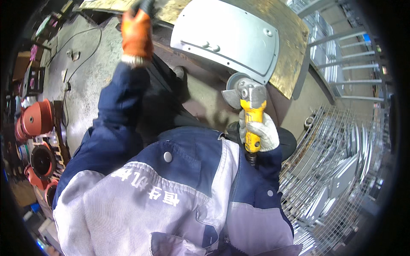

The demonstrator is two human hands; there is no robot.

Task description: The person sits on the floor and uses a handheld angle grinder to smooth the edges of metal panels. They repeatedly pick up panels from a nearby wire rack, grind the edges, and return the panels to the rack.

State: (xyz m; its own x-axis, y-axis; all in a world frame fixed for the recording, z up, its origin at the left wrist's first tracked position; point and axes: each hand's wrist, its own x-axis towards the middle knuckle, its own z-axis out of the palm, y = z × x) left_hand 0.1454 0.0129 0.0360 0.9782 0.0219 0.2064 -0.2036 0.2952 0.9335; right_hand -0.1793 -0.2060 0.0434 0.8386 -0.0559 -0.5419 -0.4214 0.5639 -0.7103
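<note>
Navy & pale grey work jacket (171, 192), snap buttons, white lettering on grey chest panel, navy sleeves. Left hand (136, 36): orange glove w/ whitish knit cuff. Right hand (261, 134): white knit glove, a bit grubby.

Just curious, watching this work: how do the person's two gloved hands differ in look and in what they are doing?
The left hand wears an orange glove; the right hand wears a whitish one. The left hand is raised far up, gripping something dark at the picture's top edge; the right hand is low and close to the body, wrapped around the yellow angle grinder beside the grey metal panel. Both have dark blue jacket sleeves.
</note>
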